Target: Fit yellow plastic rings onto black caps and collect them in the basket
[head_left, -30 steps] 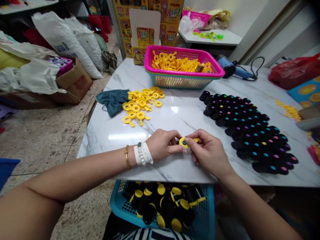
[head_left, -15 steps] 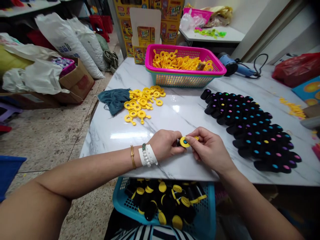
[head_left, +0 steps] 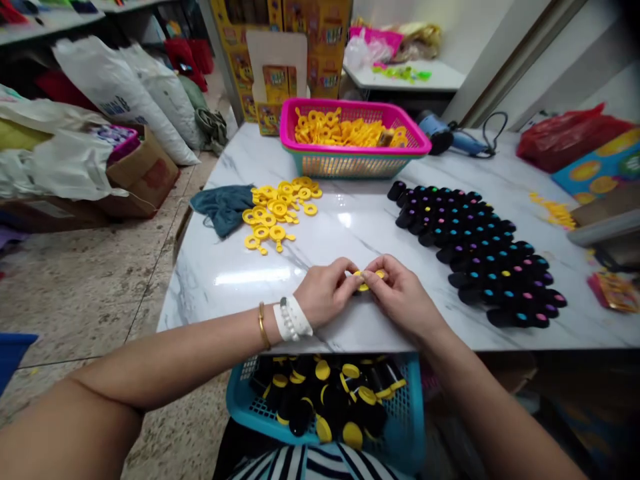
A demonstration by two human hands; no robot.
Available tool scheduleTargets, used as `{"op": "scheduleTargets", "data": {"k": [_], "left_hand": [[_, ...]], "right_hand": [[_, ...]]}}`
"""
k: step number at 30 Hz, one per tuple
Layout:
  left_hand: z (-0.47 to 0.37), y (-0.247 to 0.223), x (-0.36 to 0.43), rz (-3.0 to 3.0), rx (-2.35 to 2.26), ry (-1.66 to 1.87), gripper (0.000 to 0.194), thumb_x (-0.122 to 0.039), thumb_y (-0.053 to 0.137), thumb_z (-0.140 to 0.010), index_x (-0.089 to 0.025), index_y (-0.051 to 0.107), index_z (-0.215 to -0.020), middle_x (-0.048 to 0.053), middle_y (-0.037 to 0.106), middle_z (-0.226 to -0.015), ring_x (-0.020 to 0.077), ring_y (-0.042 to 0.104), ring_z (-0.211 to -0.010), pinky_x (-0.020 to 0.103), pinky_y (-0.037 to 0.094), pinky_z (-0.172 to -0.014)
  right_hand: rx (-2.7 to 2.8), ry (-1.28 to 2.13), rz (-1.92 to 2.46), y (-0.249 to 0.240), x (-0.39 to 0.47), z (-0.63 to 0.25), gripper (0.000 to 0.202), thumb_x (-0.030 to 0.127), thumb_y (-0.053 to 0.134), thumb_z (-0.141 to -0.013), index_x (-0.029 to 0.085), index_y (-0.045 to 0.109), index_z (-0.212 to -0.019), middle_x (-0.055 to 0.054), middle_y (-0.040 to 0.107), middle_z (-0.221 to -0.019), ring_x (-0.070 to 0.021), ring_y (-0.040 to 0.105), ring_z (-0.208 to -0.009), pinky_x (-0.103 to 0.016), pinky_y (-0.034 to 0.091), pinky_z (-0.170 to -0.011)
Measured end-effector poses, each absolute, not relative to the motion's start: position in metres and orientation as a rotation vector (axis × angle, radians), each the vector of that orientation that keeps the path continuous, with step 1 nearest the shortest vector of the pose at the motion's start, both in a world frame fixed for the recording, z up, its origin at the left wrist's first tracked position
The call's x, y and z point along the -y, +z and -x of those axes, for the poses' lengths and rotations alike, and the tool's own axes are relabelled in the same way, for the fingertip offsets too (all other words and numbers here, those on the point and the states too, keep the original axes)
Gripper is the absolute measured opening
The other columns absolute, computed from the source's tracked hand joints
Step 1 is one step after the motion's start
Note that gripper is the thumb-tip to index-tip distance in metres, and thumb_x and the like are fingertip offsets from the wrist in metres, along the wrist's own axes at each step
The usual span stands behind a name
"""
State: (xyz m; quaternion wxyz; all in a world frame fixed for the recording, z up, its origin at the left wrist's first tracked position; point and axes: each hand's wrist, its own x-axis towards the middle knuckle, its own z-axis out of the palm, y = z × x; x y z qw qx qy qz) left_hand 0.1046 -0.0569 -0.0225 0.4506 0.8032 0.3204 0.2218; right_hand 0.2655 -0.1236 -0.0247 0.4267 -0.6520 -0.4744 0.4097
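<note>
At the table's near edge, my left hand (head_left: 324,292) and my right hand (head_left: 406,299) meet over a small yellow ring-shaped cap with a tab (head_left: 364,286). The left thumb and fingers close on its left side; the right thumb presses its top, with fingers curled round the tab side. Fingers hide most of the cap, and whatever is under it does not show. Loose yellow ring caps (head_left: 279,208) lie in a pile beyond my left hand. To the right stand rows of black cylinders (head_left: 475,257) with coloured dots on their ends.
A pink basket (head_left: 425,143) full of yellow caps stands at the back, beside a blue power tool (head_left: 463,138). Below the table edge, a blue basket (head_left: 235,400) holds black cylinders with yellow ends. A dark teal cloth (head_left: 223,208) lies at left.
The left thumb has moved up onto the cap, covering the blue centre and dark part seen earlier. Both hands are closer together. The view has shifted slightly.
</note>
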Motion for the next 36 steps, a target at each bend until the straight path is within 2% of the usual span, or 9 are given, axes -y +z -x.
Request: {"op": "scheduleTargets", "data": {"k": [2, 4, 7, 12, 19, 24, 29, 33, 36], "left_hand": [[-0.102, -0.028, 0.062, -2.139, -0.761, 0.714, 0.029, -0.038, 0.061, -0.085, -0.016, 0.057, -0.103, 0.0, 0.058, -0.073, 0.0118, 0.054, -0.062, 0.025, 0.046, -0.061], [-0.1, -0.033, 0.063, -2.248, -0.726, 0.793, 0.029, -0.038, 0.067, -0.081, -0.016, 0.058, -0.097, 0.002, 0.057, -0.082, 0.0126, 0.053, -0.066, 0.027, 0.047, -0.064], [-0.099, -0.037, 0.059, -2.307, -0.703, 0.792, 0.02, -0.032, 0.065, -0.083, -0.015, 0.06, -0.091, 0.003, 0.055, -0.086, 0.0119, 0.052, -0.067, 0.026, 0.047, -0.063], [-0.103, -0.036, 0.056, -2.313, -0.643, 0.726, 0.021, -0.031, 0.061, -0.085, -0.014, 0.063, -0.097, 0.003, 0.055, -0.084, 0.0125, 0.052, -0.068, 0.026, 0.048, -0.064], [-0.108, -0.03, 0.055, -2.442, -0.695, 0.594, 0.019, -0.032, 0.054, -0.082, -0.015, 0.061, -0.088, 0.004, 0.056, -0.087, 0.015, 0.055, -0.072, 0.027, 0.047, -0.064], [-0.103, -0.029, 0.056, -2.415, -0.712, 0.604, 0.027, -0.036, 0.057, -0.081, -0.016, 0.063, -0.097, 0.005, 0.059, -0.089, 0.0159, 0.057, -0.075, 0.028, 0.048, -0.068], [-0.105, -0.03, 0.056, -2.399, -0.708, 0.602, 0.032, -0.041, 0.06, -0.081, -0.016, 0.064, -0.099, 0.004, 0.063, -0.089, 0.0162, 0.058, -0.076, 0.028, 0.046, -0.067], [-0.105, -0.029, 0.054, -2.396, -0.688, 0.526, 0.026, -0.038, 0.062, -0.08, -0.018, 0.068, -0.096, 0.002, 0.064, -0.084, 0.0141, 0.057, -0.07, 0.025, 0.042, -0.062], [-0.105, -0.026, 0.051, -2.366, -0.653, 0.477, 0.024, -0.038, 0.063, -0.081, -0.022, 0.07, -0.097, 0.001, 0.064, -0.077, 0.013, 0.056, -0.066, 0.024, 0.04, -0.06]], "right_hand": [[1.138, 1.04, 1.58, -0.026, 0.124, -0.265, 0.025, 0.043, 0.065, -0.082, 0.02, 0.054, -0.085, 0.003, 0.058, -0.067, -0.0097, 0.049, -0.052, -0.02, 0.035, -0.045], [1.088, 1.074, 1.537, -0.027, 0.125, -0.267, 0.028, 0.045, 0.067, -0.081, 0.02, 0.053, -0.085, 0.005, 0.056, -0.064, -0.0086, 0.047, -0.048, -0.02, 0.034, -0.043], [1.055, 1.218, 1.449, -0.028, 0.128, -0.275, 0.03, 0.043, 0.069, -0.08, 0.019, 0.055, -0.09, 0.006, 0.054, -0.06, -0.0073, 0.046, -0.044, -0.02, 0.036, -0.043], [1.118, 1.454, 1.384, -0.022, 0.126, -0.282, 0.032, 0.042, 0.069, -0.082, 0.018, 0.052, -0.096, 0.005, 0.056, -0.067, -0.0072, 0.049, -0.046, -0.02, 0.042, -0.043], [1.121, 1.361, 1.462, -0.021, 0.127, -0.277, 0.03, 0.04, 0.067, -0.083, 0.019, 0.05, -0.096, 0.008, 0.052, -0.065, -0.006, 0.045, -0.043, -0.018, 0.034, -0.04], [0.985, 1.386, 1.301, -0.026, 0.141, -0.291, 0.025, 0.028, 0.067, -0.084, 0.019, 0.057, -0.104, 0.002, 0.063, -0.072, -0.0116, 0.06, -0.058, -0.025, 0.05, -0.058], [1.044, 1.471, 1.328, -0.022, 0.149, -0.301, 0.028, 0.029, 0.071, -0.082, 0.015, 0.061, -0.105, -0.007, 0.073, -0.082, -0.0172, 0.07, -0.072, -0.031, 0.056, -0.072], [1.125, 1.498, 1.413, -0.012, 0.137, -0.301, 0.029, 0.035, 0.072, -0.08, 0.016, 0.059, -0.097, -0.002, 0.071, -0.067, -0.0133, 0.065, -0.051, -0.024, 0.052, -0.05], [1.223, 1.613, 1.51, -0.003, 0.115, -0.298, 0.03, 0.038, 0.07, -0.08, 0.019, 0.051, -0.095, 0.006, 0.061, -0.051, -0.0075, 0.048, -0.034, -0.015, 0.034, -0.032]]}}
